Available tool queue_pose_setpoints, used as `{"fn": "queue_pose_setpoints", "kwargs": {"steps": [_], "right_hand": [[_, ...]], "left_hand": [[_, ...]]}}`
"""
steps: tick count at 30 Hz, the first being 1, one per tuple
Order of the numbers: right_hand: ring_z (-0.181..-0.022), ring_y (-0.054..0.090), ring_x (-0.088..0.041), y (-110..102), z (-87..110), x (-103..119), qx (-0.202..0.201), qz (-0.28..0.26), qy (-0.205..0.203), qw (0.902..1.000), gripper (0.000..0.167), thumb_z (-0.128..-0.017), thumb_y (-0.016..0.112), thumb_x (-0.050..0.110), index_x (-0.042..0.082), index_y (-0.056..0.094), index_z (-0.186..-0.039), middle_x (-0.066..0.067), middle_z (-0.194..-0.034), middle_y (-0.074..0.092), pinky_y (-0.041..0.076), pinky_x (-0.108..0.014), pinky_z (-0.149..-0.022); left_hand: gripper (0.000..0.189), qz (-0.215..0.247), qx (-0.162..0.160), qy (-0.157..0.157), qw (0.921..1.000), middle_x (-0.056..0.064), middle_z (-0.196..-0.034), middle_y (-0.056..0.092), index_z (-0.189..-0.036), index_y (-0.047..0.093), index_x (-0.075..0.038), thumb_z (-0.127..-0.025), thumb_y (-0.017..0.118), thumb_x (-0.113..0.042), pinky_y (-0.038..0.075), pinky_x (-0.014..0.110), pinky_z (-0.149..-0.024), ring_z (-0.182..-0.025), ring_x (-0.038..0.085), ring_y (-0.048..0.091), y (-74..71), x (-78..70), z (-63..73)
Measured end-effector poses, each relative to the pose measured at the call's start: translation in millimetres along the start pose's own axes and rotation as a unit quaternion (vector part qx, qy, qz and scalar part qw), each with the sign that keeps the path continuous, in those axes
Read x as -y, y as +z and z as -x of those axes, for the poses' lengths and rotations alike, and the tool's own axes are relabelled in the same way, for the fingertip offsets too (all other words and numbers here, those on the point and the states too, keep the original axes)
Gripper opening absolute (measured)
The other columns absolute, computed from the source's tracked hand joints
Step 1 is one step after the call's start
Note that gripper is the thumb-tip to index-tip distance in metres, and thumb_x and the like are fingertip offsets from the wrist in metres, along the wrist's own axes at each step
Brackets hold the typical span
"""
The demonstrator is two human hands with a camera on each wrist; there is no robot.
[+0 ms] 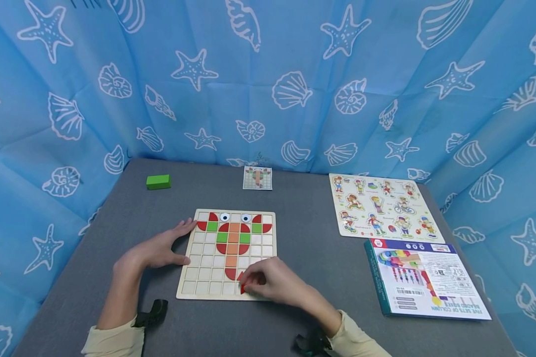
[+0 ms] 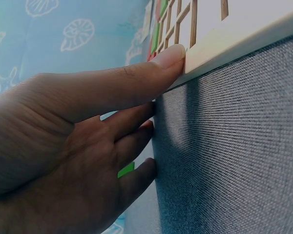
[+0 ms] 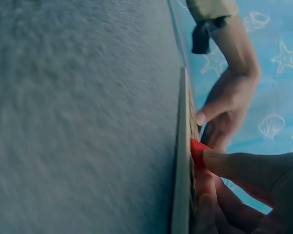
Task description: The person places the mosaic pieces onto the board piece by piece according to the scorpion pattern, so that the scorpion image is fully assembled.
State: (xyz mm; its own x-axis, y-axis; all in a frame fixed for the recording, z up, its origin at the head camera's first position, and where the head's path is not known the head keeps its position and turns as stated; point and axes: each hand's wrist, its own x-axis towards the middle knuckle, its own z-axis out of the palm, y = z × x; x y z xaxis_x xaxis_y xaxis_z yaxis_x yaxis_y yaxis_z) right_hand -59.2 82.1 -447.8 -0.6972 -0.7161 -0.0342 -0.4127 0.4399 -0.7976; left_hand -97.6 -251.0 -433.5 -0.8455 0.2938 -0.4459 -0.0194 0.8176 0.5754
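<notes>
A wooden grid board [image 1: 181,296] lies on the grey table, with red, green and orange tiles and two eye discs set in its squares. My right hand [image 1: 279,282] pinches a small red tile [image 3: 197,152] between thumb and fingers, low over the board's front rows. Parts of that tile are hidden by the fingers. At the board's left edge, my left hand [image 1: 158,248] is spread, its thumb [image 2: 168,57] touching the rim. The other left fingers are extended, reaching toward the upper left corner of the board.
Behind the board lies a small pattern card [image 1: 257,186] with a similar design. A green block [image 1: 158,182] sits at the back left. To the right are a picture puzzle board [image 1: 366,218] and a boxed toy set [image 1: 429,282]. A blue shell-print curtain [image 1: 259,74] surrounds the table.
</notes>
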Motion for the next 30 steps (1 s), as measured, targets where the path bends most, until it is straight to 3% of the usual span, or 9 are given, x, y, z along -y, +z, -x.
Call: {"fn": "queue_pose_setpoints", "kwargs": {"steps": [8, 30], "right_hand": [[-0.073, 0.057, 0.010, 7.0, -3.2, 4.8, -0.017, 0.059, -0.011, 0.9980, 0.006, -0.095, 0.082, 0.007, 0.010, 0.084, -0.100, 0.002, -0.086, 0.081, 0.048, -0.010, -0.070], [-0.073, 0.059, 0.010, 7.8, -2.7, 3.9, -0.023, 0.045, 0.002, 0.9987, 0.009, -0.094, 0.082, 0.003, 0.009, 0.083, -0.101, -0.001, -0.087, 0.081, 0.052, -0.012, -0.070]], "left_hand": [[0.108, 0.004, -0.001, 0.001, 1.0000, 0.028, -0.181, 0.010, -0.174, 0.021, -0.012, -0.091, 0.089, -0.024, 0.021, 0.080, -0.126, -0.166, 0.057, 0.011, -0.2, -1.0, 1.1], [0.108, 0.006, 0.003, 0.006, 1.0000, 0.027, -0.182, 0.009, -0.175, 0.021, -0.012, -0.091, 0.088, -0.024, 0.020, 0.080, -0.126, -0.167, 0.056, 0.010, -1.1, 0.5, 0.4]]}}
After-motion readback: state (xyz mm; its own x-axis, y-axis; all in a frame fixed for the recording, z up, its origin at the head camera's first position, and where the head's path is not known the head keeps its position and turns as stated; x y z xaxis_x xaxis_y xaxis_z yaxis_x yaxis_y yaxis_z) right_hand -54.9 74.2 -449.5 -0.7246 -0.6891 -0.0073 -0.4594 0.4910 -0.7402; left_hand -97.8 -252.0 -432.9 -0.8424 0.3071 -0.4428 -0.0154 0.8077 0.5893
